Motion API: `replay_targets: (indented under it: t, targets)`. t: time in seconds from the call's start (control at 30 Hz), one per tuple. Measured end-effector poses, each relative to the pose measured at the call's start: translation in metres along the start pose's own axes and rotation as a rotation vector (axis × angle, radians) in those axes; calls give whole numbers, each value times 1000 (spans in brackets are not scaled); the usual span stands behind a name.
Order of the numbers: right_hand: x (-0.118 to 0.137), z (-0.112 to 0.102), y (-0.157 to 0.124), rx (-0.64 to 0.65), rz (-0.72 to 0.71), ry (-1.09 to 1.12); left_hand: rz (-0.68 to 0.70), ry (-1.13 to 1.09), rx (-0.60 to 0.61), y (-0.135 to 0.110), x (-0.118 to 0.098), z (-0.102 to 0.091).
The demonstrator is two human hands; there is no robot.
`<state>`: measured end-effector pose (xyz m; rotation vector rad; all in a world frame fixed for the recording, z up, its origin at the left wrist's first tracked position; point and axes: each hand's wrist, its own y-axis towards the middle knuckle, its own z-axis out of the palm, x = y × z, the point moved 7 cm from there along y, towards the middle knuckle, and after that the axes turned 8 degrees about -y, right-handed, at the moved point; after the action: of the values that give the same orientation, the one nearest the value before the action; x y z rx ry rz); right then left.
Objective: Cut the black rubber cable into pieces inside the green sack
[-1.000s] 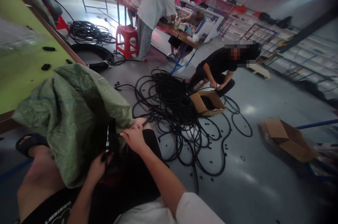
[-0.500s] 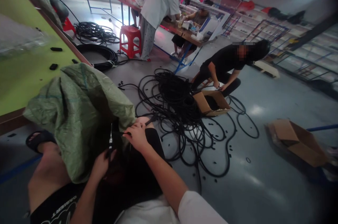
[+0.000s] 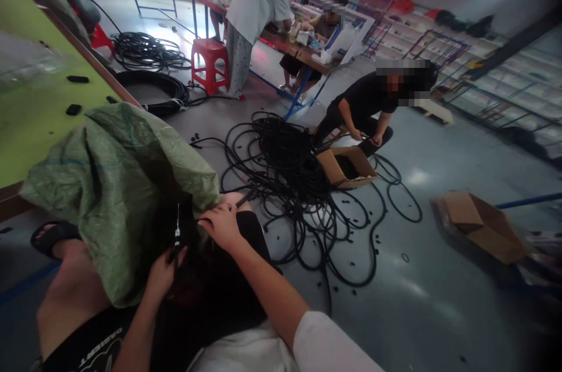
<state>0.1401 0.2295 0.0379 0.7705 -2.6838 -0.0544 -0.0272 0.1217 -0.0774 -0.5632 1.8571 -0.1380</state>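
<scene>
My left hand (image 3: 163, 271) is closed round the black handle of a slim tool with a thin, pointed silver tip (image 3: 177, 226); its exact kind is unclear. The tip points upward, in front of the dark opening of a green woven sack (image 3: 118, 185). Over my knee, my right hand (image 3: 222, 223) is closed on a black rubber strip (image 3: 246, 197), which runs out past the fingers towards the floor pile. My fingertips partly hide it. The sack drapes across my lap, and the space between my hands is too dark to make out.
A tangled pile of black tubing (image 3: 290, 155) spreads over the floor among small black pieces. A co-worker in black (image 3: 364, 97) sits behind an open cardboard box (image 3: 346, 167). Another carton (image 3: 483, 226) lies right. A green-topped table (image 3: 44, 114) borders the left; a red stool (image 3: 209, 65) stands behind.
The whole view has shifted slightly, so most things appear a little further left. My hands have moved slightly apart, the tool still in my left hand.
</scene>
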Motion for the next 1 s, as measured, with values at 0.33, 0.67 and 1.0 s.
replay_targets:
  t: [0.33,0.67,1.0]
  targets:
    - [0,-6,-1,-47,39,41,-15,-151,-40,0,4,5]
    - [4,-9,-2,-50,51,79,-23,-206,-101,-5,-6,2]
    - [6,-7,-1,-31,46,60,-94,-378,-11,-13,-11,22]
